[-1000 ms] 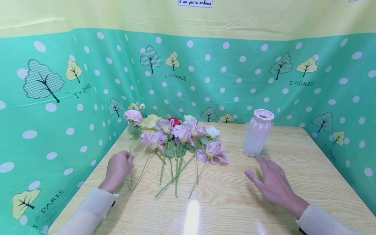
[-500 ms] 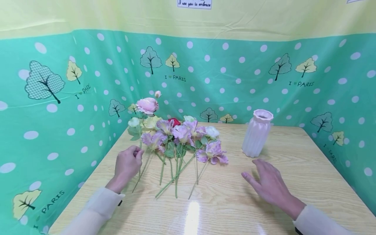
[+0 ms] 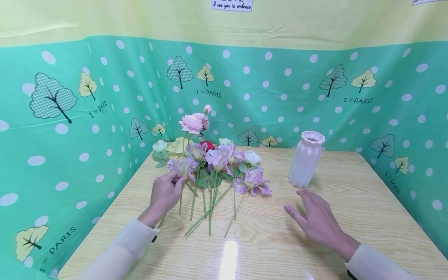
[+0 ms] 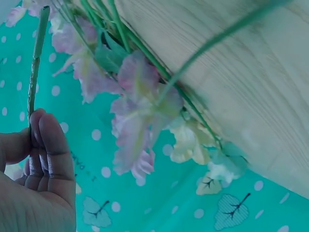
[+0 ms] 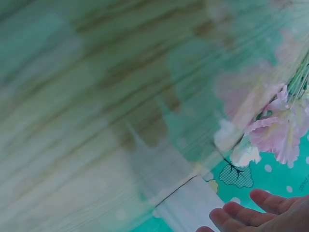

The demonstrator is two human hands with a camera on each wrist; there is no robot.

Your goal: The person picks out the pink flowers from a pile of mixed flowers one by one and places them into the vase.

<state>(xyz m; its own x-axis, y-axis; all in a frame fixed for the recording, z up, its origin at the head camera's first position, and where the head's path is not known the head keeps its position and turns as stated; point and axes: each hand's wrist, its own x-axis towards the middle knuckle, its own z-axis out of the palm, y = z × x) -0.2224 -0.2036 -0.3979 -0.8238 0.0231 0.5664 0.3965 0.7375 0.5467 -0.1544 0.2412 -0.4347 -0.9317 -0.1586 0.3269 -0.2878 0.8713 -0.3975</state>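
Note:
In the head view my left hand (image 3: 166,193) pinches the thin stem of a pink artificial flower (image 3: 192,123), raised upright above the others, with a small bud (image 3: 207,109) beside its bloom. The left wrist view shows the lower end of that green stem (image 4: 35,77) rising from between thumb and fingers. My right hand (image 3: 317,218) hovers over the table with fingers extended, holding nothing. Just beyond its fingertips stands a pale pink ribbed vase (image 3: 304,164) with a scalloped rim; no stems show in its mouth.
A spread of artificial flowers lies mid-left, lilac blooms (image 3: 217,158) in front, stems toward me. Behind are a red flower (image 3: 208,145), a yellow one (image 3: 180,145) and white ones (image 3: 252,156). A green dotted cloth (image 3: 280,105) walls the wooden table (image 3: 273,252).
My left hand has moved right and slightly forward, lifting the pink flower up and to the right from the left side of the spread. My right hand has drifted slightly left.

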